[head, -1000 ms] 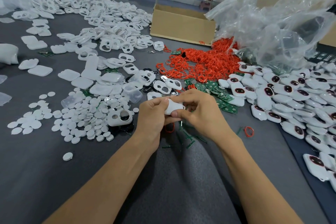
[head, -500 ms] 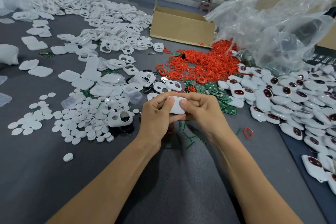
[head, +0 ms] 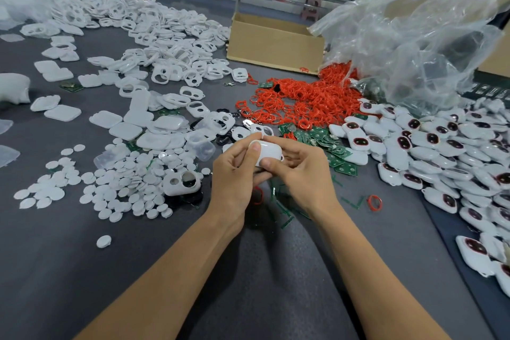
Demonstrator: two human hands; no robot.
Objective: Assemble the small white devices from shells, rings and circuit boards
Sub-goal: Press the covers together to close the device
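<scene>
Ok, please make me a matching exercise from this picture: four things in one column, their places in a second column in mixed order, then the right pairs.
Things:
1. red rings
2. cardboard box
3. white device
4. round white discs

Places:
A. gripped by left hand and right hand
B. heaped beside the clear bag
C. left of the left hand
D. at the far side of the table

Pairs: 1-B, 2-D, 3-A, 4-C

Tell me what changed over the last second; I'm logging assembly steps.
The white device turned in the grip, showing more of its smooth face. The left hand and right hand kept gripping it; red rings and finished devices lie as before.
</scene>
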